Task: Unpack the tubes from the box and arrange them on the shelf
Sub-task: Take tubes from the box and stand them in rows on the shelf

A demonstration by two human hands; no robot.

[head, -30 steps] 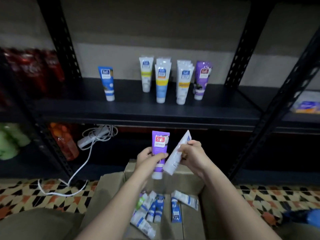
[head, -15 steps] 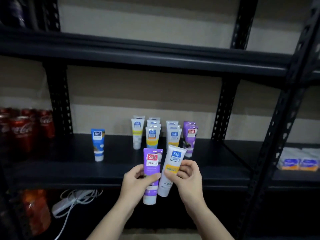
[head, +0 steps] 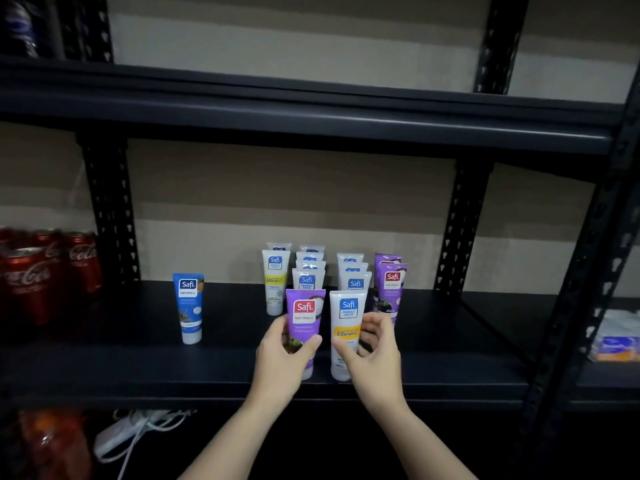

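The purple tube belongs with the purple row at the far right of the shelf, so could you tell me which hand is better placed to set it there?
The left hand, since it holds the purple tube; the right hand grips the white tube, though it sits nearer the purple row.

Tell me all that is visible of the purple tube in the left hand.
The purple tube is glossy plastic, with a red "Safi" logo, a "Naturals" line and a fruit picture. It stands upright, flat crimped end up, cap end down at the front of the black shelf. The left hand wraps its lower half. A white tube stands beside it.
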